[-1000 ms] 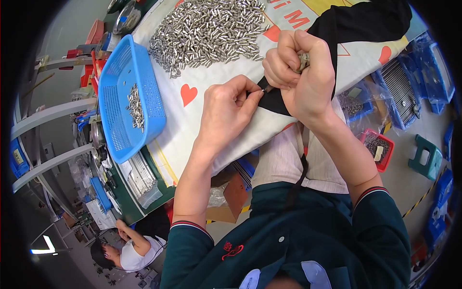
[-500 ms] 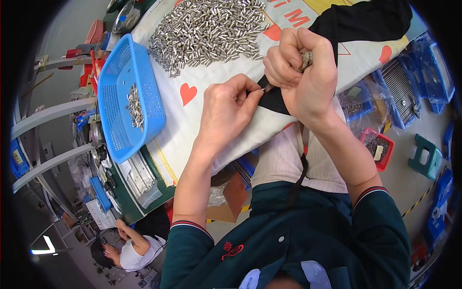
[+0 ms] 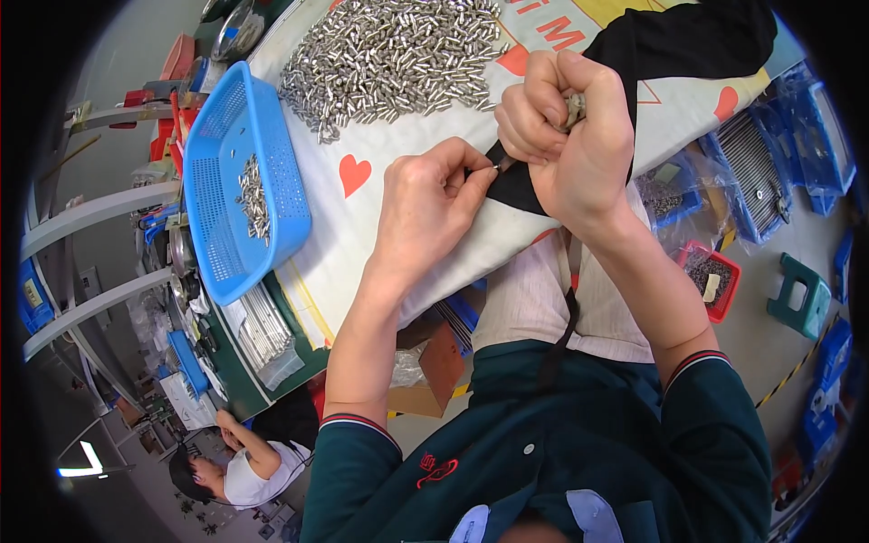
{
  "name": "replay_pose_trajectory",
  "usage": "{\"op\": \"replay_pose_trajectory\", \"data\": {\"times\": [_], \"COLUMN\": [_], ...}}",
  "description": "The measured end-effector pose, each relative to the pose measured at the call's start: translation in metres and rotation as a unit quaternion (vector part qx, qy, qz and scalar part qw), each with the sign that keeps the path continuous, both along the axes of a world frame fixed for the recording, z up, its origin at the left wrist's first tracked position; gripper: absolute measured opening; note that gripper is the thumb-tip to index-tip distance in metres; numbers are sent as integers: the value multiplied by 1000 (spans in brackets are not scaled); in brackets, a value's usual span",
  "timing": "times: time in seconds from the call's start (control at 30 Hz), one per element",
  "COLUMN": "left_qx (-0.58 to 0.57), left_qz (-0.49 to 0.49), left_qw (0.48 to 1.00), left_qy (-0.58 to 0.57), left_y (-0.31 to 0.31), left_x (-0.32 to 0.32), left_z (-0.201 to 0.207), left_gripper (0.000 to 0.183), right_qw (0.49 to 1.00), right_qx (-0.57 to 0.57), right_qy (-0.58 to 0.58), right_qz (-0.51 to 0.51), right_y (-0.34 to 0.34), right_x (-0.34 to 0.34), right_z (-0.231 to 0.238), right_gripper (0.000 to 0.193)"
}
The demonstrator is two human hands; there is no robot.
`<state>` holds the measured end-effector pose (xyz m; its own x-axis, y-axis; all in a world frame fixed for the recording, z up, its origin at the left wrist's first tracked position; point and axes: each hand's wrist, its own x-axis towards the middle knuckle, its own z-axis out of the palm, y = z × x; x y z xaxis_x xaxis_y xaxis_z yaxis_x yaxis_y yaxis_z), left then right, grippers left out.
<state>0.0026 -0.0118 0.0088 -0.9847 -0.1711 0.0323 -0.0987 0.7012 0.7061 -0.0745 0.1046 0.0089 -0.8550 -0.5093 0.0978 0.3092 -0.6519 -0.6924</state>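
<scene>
My left hand (image 3: 424,204) pinches a small metal pin (image 3: 496,168) between thumb and forefinger, mostly covered by the fingertips. Close beside it, my right hand (image 3: 579,140) is closed in a fist around a thin-tipped tool (image 3: 507,164). The tip points at the left fingertips. A pale, silvery lump (image 3: 575,109) shows in the curl of the right fist; whether it belongs to the tool I cannot tell. Black cloth (image 3: 519,190) lies under both hands at the table edge. Beyond them is a big heap of short silver metal pins (image 3: 389,59).
A blue perforated basket (image 3: 294,195) with some pins stands at the left. More black fabric (image 3: 692,41) lies at the far right of the table cover (image 3: 353,235). On the right are a red bin (image 3: 722,308) and a green stool (image 3: 798,294). Another person (image 3: 262,475) sits lower left.
Almost nothing differs. My left fingertips have shifted very slightly at the pin; the right fist stays in place.
</scene>
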Motion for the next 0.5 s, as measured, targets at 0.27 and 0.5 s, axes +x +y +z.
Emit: {"op": "replay_pose_trajectory", "data": {"times": [0.27, 0.5], "left_qx": [5, 31], "left_qz": [16, 14], "left_qw": [1000, 999], "left_qy": [-18, -15], "left_y": [0, -1], "left_x": [-3, -3], "left_z": [1, 1], "left_gripper": [7, 6], "right_qw": [999, 994], "right_qx": [34, 26], "right_qy": [36, 104], "right_qz": [-12, -27], "right_y": [-6, -15], "right_x": [0, 8], "right_z": [0, 5], "right_gripper": [33, 34]}}
